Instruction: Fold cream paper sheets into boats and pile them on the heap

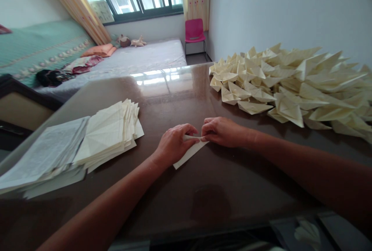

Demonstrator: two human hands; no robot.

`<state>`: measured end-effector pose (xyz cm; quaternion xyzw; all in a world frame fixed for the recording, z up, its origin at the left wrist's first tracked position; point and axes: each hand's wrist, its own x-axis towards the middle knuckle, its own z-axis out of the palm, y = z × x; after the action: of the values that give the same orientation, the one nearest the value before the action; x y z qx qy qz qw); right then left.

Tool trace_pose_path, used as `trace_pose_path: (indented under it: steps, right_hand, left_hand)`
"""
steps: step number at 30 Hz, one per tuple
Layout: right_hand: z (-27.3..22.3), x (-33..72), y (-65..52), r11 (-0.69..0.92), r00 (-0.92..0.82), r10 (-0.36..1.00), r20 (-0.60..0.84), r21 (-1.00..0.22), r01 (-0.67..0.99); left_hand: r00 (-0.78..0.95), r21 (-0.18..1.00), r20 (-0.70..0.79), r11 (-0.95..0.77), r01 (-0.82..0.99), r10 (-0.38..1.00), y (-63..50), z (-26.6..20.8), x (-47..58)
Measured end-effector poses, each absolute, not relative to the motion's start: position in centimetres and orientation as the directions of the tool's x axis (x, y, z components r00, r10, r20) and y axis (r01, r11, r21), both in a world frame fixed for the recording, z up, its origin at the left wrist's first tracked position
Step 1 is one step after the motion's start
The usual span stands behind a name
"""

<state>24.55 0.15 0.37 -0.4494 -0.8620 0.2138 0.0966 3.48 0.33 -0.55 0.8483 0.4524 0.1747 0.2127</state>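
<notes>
Between my two hands is a small piece of cream paper (186, 157), partly folded, low over the dark table (157, 200). My left hand (176, 142) pinches its upper edge between thumb and fingers. On the right end of that edge, my right hand (219, 131) is closed, its fingertips almost meeting my left thumb. A pointed flap of the paper sticks out below my left hand toward me. My fingers hide much of the upper part, so its full shape cannot be made out.
Left on the table lie a stack of creased cream sheets (104, 130) and some printed sheets (49, 146). A large heap of folded paper boats (290, 84) covers the right side by the wall. Beyond stand a bed (151, 55) and a pink chair (194, 30).
</notes>
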Motion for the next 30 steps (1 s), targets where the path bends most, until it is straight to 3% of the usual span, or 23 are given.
trace_pose_path:
  steps: [5,10,15,19,24,30]
  right_hand:
    - [0.4,25.1,0.9,0.357,-0.417,0.903,-0.100,-0.365,0.860]
    - [1.4,25.9,1.6,0.356,-0.408,0.884,-0.227,-0.238,0.904]
    - [2.4,26.1,0.6,0.452,-0.469,0.817,-0.336,-0.132,0.882]
    - [2.7,26.3,0.1,0.459,-0.459,0.853,-0.248,-0.063,0.886]
    - [3.0,25.3,1.1,0.509,-0.505,0.859,0.089,-0.260,0.821]
    - [1.0,22.3,3.0,0.616,-0.620,0.775,0.124,-0.370,0.695]
  left_hand:
    - [0.531,0.255,0.362,-0.629,0.734,0.766,0.1,0.2,2.9]
    - [0.736,0.052,0.228,-0.763,0.645,0.638,-1.6,-0.4,3.1]
    - [0.784,-0.122,0.204,-0.780,0.614,0.586,-2.9,-1.6,3.9]
    - [0.778,-0.186,0.212,-0.757,0.626,0.591,-3.5,-2.1,4.0]
    - [0.773,-0.170,0.204,-0.756,0.632,0.600,-3.9,-2.5,4.0]
    - [0.753,-0.114,0.192,-0.748,0.654,0.629,-4.2,-2.5,3.9]
